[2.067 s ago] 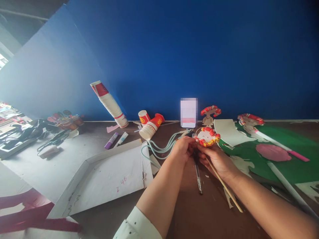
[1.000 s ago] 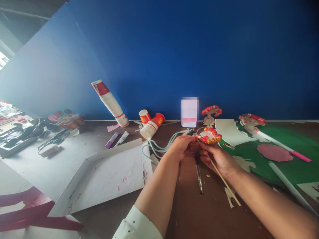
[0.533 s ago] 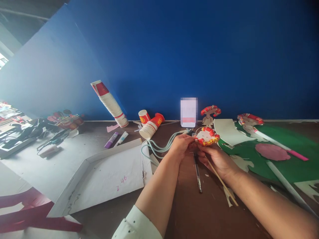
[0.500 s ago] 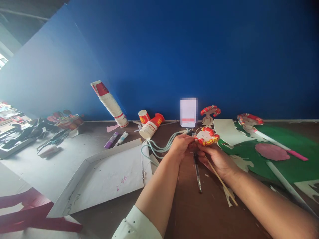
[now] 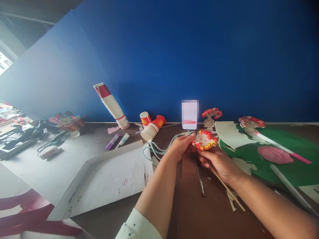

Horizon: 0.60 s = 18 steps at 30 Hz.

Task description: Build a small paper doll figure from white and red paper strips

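Both hands hold a paper doll head (image 5: 204,139), a pale round with eye-like marks and a red-and-yellow crumpled rim. My left hand (image 5: 183,146) is closed at its left edge, its fingertips partly hidden. My right hand (image 5: 220,162) pinches the lower edge, thumb towards the paper. A thin wooden stick (image 5: 228,188) runs from under my right hand towards me; whether it is fixed to the head is hidden. Beneath the hands a black pen (image 5: 200,181) lies on the brown table. A similar paper doll (image 5: 210,119) with a red rim leans against the blue wall behind.
A phone (image 5: 189,114) stands by the wall, near pale cables (image 5: 159,149). Paper cups (image 5: 152,129) and a tall cup stack (image 5: 112,106) are left of it. A white box lid (image 5: 107,176) lies left. Green sheet (image 5: 279,136), pink oval (image 5: 274,154) and another doll (image 5: 250,124) lie right.
The doll head has tipped so that its face shows more openly, and has moved slightly left relative to my right hand. The view has shifted a little. Both hands still hold it.
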Tool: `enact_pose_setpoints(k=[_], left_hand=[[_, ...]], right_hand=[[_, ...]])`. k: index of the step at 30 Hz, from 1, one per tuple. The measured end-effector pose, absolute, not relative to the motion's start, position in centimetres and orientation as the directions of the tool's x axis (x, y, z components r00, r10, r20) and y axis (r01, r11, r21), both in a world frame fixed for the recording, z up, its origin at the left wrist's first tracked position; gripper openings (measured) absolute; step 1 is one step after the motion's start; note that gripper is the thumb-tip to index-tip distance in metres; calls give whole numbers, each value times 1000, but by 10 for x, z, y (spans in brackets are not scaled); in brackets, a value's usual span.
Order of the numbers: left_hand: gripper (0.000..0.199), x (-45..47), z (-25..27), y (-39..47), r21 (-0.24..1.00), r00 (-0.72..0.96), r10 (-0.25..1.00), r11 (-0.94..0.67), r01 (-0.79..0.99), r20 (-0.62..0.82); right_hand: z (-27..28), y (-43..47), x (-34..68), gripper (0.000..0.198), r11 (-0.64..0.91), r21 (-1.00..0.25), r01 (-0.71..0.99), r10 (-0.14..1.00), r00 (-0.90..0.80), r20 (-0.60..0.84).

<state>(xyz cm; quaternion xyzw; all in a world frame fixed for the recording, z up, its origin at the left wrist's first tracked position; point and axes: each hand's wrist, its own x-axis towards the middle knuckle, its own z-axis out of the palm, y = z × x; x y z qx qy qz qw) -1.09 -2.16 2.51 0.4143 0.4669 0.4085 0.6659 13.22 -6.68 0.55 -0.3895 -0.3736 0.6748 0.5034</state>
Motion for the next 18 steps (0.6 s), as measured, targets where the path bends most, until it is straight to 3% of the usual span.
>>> enact_pose_setpoints(k=[7, 13, 18], left_hand=[[32, -21, 24, -18, 919, 297, 919, 330, -215, -261], [24, -21, 22, -11, 883, 44, 970, 236, -406, -239], [26, -17, 21, -9, 881, -109, 962, 181, -436, -252]], right_hand=[[16, -72, 134, 27, -317, -899, -304, 938, -240, -250], [26, -74, 137, 36, -407, -903, -137, 891, -278, -359], [27, -74, 139, 23, -290, -950, 112, 896, -316, -311]])
